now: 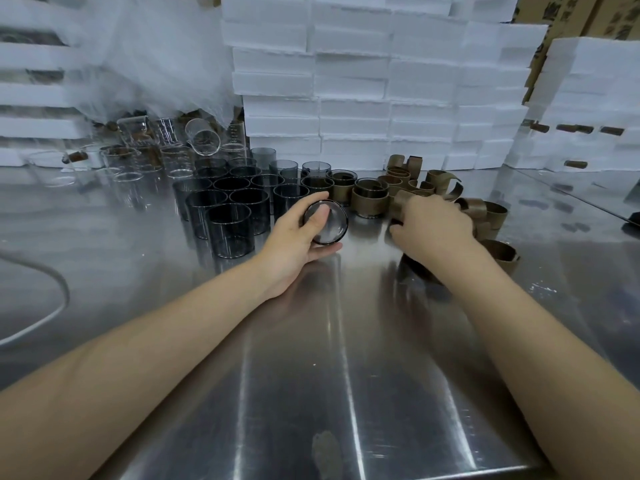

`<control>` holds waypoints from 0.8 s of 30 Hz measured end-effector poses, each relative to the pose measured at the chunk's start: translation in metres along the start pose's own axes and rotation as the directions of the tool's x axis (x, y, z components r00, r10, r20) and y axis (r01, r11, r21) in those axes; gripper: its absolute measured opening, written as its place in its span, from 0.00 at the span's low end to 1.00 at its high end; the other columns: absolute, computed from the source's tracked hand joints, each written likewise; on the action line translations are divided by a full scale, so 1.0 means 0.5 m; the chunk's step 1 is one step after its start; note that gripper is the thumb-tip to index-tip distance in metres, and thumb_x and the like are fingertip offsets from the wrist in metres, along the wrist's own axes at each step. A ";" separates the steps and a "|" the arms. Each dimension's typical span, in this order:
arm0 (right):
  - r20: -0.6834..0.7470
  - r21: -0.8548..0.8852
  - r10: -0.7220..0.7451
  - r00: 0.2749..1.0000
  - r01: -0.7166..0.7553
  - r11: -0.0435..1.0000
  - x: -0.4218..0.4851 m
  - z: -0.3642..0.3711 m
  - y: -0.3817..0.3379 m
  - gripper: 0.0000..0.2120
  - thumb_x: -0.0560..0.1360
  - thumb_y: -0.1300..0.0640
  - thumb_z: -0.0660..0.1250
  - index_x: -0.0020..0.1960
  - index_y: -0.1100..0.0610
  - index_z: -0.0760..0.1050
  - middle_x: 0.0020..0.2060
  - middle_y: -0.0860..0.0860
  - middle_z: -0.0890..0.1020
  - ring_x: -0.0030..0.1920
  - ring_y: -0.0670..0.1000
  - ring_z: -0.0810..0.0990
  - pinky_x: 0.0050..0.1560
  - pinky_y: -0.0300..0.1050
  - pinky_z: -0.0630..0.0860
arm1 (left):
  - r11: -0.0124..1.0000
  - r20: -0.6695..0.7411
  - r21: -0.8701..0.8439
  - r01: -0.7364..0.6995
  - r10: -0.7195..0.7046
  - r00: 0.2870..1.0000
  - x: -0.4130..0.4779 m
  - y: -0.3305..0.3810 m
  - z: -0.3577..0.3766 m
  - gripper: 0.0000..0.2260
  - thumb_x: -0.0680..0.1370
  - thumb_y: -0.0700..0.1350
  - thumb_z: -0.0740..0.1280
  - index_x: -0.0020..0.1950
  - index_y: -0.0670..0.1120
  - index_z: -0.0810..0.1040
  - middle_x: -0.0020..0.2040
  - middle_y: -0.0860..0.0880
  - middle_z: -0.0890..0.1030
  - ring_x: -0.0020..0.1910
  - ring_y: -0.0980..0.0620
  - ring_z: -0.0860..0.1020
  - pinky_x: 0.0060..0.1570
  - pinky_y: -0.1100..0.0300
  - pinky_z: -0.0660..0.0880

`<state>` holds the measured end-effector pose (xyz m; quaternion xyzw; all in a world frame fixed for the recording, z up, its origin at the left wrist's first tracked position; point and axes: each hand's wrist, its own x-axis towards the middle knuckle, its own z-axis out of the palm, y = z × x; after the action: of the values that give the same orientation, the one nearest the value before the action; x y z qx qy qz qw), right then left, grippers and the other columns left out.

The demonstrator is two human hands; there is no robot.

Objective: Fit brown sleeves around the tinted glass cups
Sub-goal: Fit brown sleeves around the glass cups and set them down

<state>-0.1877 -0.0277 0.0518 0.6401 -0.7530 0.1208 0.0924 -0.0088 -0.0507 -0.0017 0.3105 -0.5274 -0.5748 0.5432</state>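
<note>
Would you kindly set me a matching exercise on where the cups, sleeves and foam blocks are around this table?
Things:
1. dark tinted glass cup
2. loose curled brown sleeves
3. clear glass cups
4. white foam blocks

Places:
A. stacked behind the steel table
B. at the table's far left
C. gripped in the left hand
D. piled by the right hand

Pairs: 1-C, 2-D, 3-B, 4-A.

The setting is a packing or assembly workshop. A stainless-steel worktop (311,358) carries batches of tinted glass cups (228,216) and brown sleeves (446,188). Stacked white foam boxes (353,81) and cardboard cartons (568,12) line the rear.
</note>
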 end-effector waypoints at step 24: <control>-0.142 0.358 -0.221 0.965 0.258 0.897 -0.005 0.050 -0.037 0.13 0.73 0.53 0.62 0.32 0.53 0.63 0.30 0.48 0.72 0.37 0.55 0.72 0.30 0.41 0.59 | 0.986 -0.170 -0.105 0.127 -0.144 0.975 -0.002 0.024 0.009 0.15 0.84 0.37 0.56 0.71 0.41 0.70 0.63 0.40 0.76 0.56 0.45 0.79 0.47 0.49 0.82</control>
<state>-0.1688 -0.0356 0.0282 0.7270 -0.6264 0.2806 0.0198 -0.0090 -0.0468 0.0105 0.3699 -0.4272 -0.6047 0.5613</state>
